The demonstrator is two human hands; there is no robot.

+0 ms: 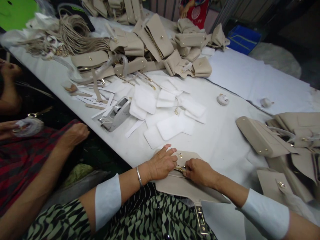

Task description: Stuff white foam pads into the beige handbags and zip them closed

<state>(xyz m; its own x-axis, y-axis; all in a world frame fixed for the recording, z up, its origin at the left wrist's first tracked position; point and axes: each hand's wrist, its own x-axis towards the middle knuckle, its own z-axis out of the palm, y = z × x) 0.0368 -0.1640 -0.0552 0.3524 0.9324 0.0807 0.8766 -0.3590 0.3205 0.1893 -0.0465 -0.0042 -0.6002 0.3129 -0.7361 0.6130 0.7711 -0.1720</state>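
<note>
A beige handbag (190, 186) lies at the table's near edge in front of me, its flap folded toward my lap and a gold clasp plate hanging down. My left hand (162, 164) rests on its left side, fingers curled over the edge by the opening and one finger raised. The fingers of my right hand (200, 171) are closed at the gold zipper (180, 169) in the opening; the fingertips are partly hidden. A small gold fitting (180, 155) sits on the panel just beyond.
White padding sheets (170, 127) and a grey tape dispenser (116, 115) lie ahead. Beige bags (155, 38) and a bundle of straps (75, 33) are heaped behind; more bags (265, 136) stand at right. A co-worker's hand (75, 134) is at left, beside the table.
</note>
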